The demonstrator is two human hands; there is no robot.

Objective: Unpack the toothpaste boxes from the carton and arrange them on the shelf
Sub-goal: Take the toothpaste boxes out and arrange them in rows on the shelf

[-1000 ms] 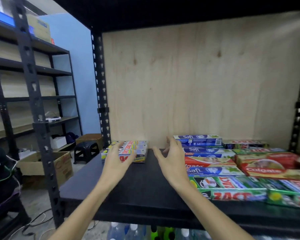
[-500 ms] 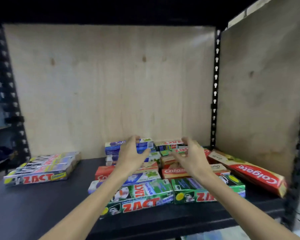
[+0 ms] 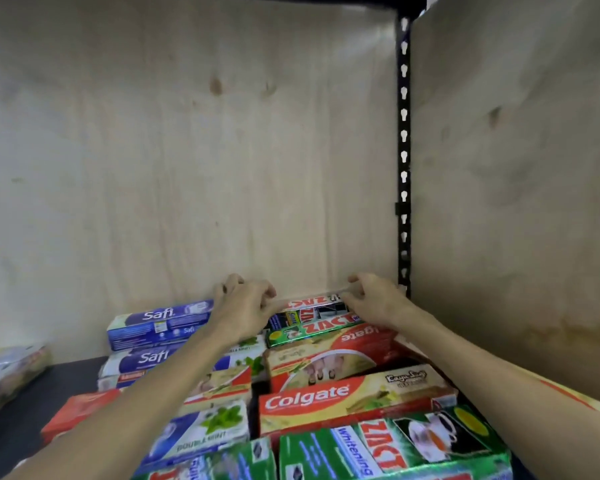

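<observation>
Two bare arms reach forward over a pile of toothpaste boxes on a dark shelf (image 3: 11, 434) backed by pale plywood. The left hand (image 3: 241, 308) and the right hand (image 3: 374, 301) sit at either end of one Zact box (image 3: 314, 304) at the very back of the pile, close against the plywood. Its long axis runs left to right, straight across the gap from one hand to the other, so each hand meets a short end of it. The fingers of both hands are curled, and their tips seem to touch the box's ends — whether they truly grip it or only rest against it cannot be told. Just in front of the fingers, toward the person, lies a green Zact box (image 3: 312, 329), then red Colgate boxes (image 3: 343, 396). To the left of the left fingers sit blue Safi boxes (image 3: 160, 323), also lying crosswise. Both hands look equally near, so the coming move is probably a two-handed squeeze or nudge along the box's length.
</observation>
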